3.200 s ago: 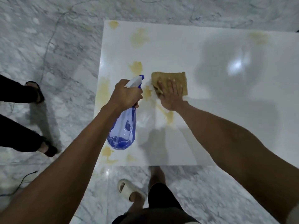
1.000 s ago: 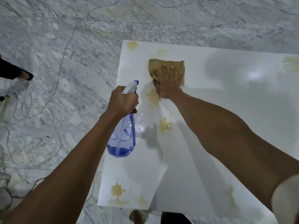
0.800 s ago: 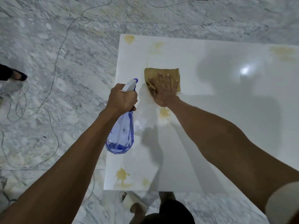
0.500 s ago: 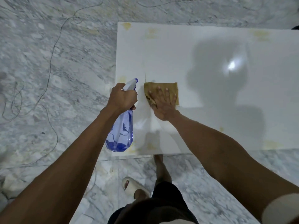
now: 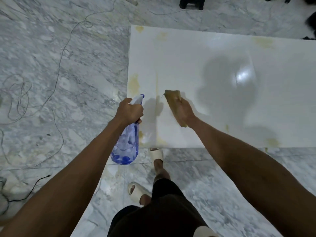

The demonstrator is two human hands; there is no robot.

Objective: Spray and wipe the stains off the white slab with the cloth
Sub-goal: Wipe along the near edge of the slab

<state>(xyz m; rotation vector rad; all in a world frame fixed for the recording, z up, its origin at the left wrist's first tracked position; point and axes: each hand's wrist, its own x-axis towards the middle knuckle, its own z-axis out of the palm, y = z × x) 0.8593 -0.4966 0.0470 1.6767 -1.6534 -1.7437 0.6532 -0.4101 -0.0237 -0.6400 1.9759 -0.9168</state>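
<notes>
The white slab (image 5: 213, 69) lies flat on the marble floor, with yellow stains along its left edge (image 5: 133, 82), at its far corner, at the far right and near its front edge. My left hand (image 5: 130, 111) grips a blue spray bottle (image 5: 126, 146) by the neck, beside the slab's left edge. My right hand (image 5: 185, 111) holds the folded tan cloth (image 5: 173, 101), which is tilted up on edge against the slab near its front left part. A faint yellow streak runs just left of the cloth.
Thin cables (image 5: 59, 53) trail over the marble floor at the left. My feet in pale slippers (image 5: 135, 192) stand at the slab's front edge. A dark object (image 5: 191, 2) sits on the floor beyond the slab.
The cloth was wiped from the slab's far left back toward me. It lay flat under my palm; now my right hand has turned it up on edge. The middle stains are gone.
</notes>
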